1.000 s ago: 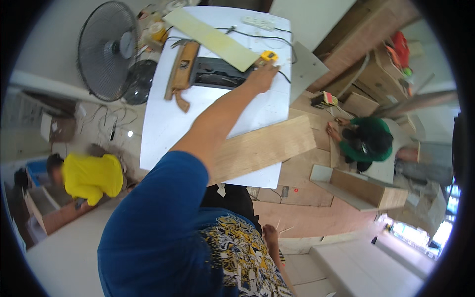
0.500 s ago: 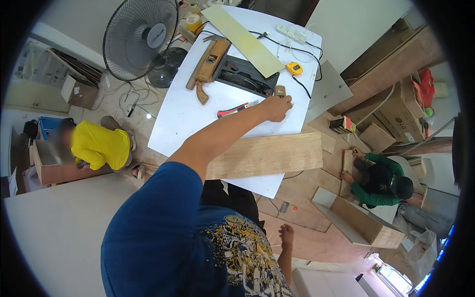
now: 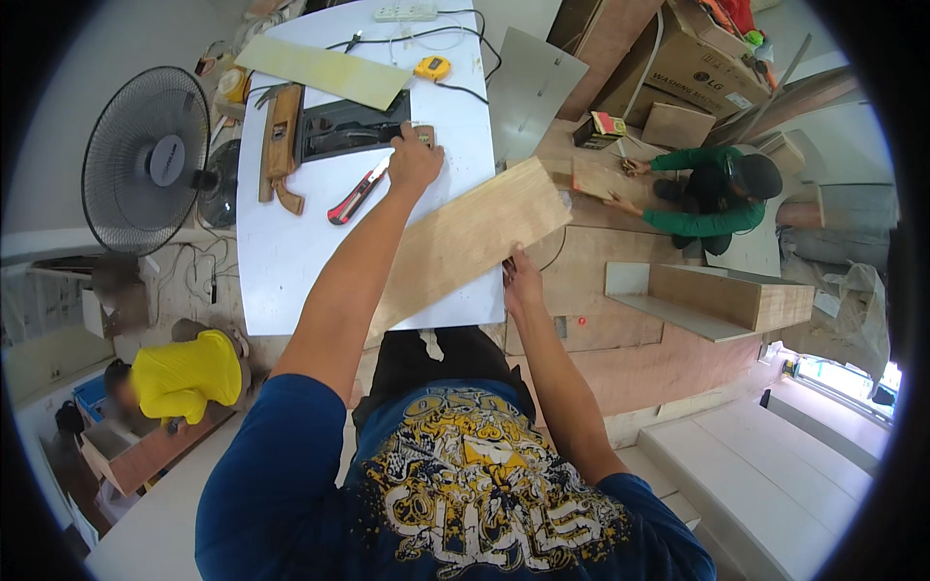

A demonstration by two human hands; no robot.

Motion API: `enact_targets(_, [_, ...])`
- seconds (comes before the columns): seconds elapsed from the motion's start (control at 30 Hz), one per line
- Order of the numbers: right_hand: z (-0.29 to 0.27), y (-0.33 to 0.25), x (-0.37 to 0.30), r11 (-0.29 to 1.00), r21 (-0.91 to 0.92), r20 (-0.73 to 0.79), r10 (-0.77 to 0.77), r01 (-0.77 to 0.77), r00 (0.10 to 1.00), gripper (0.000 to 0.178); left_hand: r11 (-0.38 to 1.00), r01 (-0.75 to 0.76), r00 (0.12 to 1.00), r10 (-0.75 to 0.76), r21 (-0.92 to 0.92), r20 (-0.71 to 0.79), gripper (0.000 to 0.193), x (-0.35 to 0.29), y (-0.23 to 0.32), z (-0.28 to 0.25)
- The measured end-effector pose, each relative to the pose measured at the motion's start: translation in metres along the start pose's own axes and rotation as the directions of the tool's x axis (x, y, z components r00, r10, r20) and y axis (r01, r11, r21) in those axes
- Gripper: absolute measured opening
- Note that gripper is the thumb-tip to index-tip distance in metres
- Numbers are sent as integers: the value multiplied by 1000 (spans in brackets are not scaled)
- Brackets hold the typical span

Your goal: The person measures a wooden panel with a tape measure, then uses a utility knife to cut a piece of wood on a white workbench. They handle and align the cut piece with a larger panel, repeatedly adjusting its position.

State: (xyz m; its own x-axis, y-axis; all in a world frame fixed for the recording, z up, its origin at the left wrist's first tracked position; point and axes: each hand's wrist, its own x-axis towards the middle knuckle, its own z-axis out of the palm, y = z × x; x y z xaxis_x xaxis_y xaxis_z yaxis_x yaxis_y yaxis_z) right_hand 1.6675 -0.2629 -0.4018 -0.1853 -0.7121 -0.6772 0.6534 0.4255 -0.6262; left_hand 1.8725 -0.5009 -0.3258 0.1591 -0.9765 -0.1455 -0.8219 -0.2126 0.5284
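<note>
A pale wooden board slants across the near right of the white table, its right end past the edge. My right hand grips the board's near long edge, thumb on top and fingers under it. Farther in, my left hand is closed on a small brown wooden block beside the dark tool case; the fingers partly hide the block. Left of that hand lies a red utility knife. A wooden hand plane and a pistol-shaped wooden handle lie left of the case.
Across the case lies a yellowish strip, near a yellow tape measure and black cables. A fan stands left. A person in yellow crouches lower left; another in green works on a board at right, near an open box frame.
My right hand has come up from beside my body and taken hold of the board. The board's right end has swung away from me. My left hand stays at the wooden block; the view has turned.
</note>
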Motion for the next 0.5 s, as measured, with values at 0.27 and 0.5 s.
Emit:
enact_targets(0.27, [52, -18, -1, 972, -6, -148, -234, 235, 961, 45, 271, 507, 845, 33, -818, 535, 64, -64, -56, -90])
enact_targets(0.5, [92, -61, 13, 904, -10, 5, -427, 427, 904, 35, -118, 488, 872, 32, -865, 488, 50, -276, -199, -165])
